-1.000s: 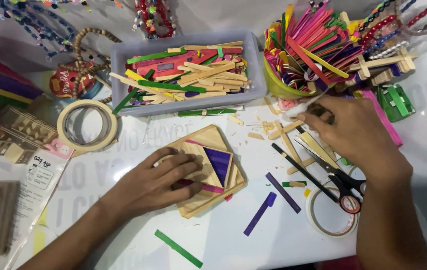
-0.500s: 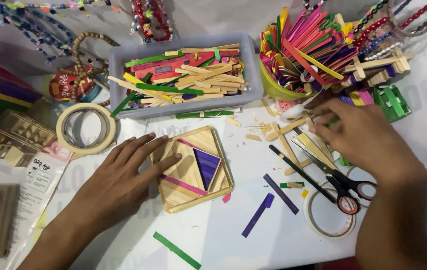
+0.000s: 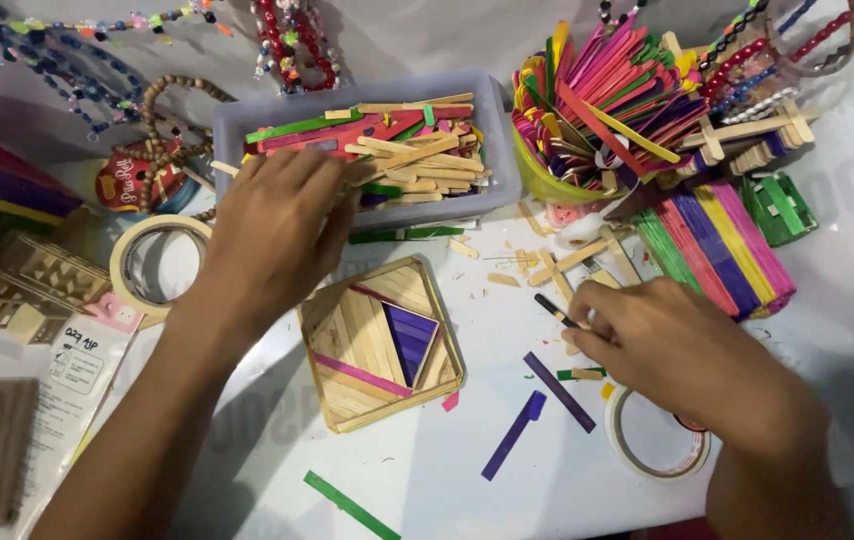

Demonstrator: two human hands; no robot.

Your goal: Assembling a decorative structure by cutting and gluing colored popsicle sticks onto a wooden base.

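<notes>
Left hand: your left hand (image 3: 282,225) reaches into the grey tray (image 3: 492,120), fingers spread and pressing down on the loose sticks (image 3: 417,150); you cannot tell whether one is pinched yet.
Right hand: your right hand (image 3: 672,345) lies curled on the table (image 3: 447,480) over a black-tipped tool (image 3: 554,309) by the tape roll (image 3: 652,445); most of the tool is hidden, so the grip cannot be told.
Sticks: thin, flat, light and stiff, likely to snap if bent; take one by its long edges near the middle, since the faces look smooth and may slide.
Square panel: the panel of glued sticks (image 3: 382,340) lies flat between your hands, touching neither; it looks light and probably weak at the joints, so lift it by two opposite edges.
Edges: the tray wall stands just beside your left fingers; the cup of coloured sticks (image 3: 587,100) crowds its right side.
Open room: bare table shows below the panel, with a green stick (image 3: 352,505) and purple strips (image 3: 537,405) lying on it.
</notes>
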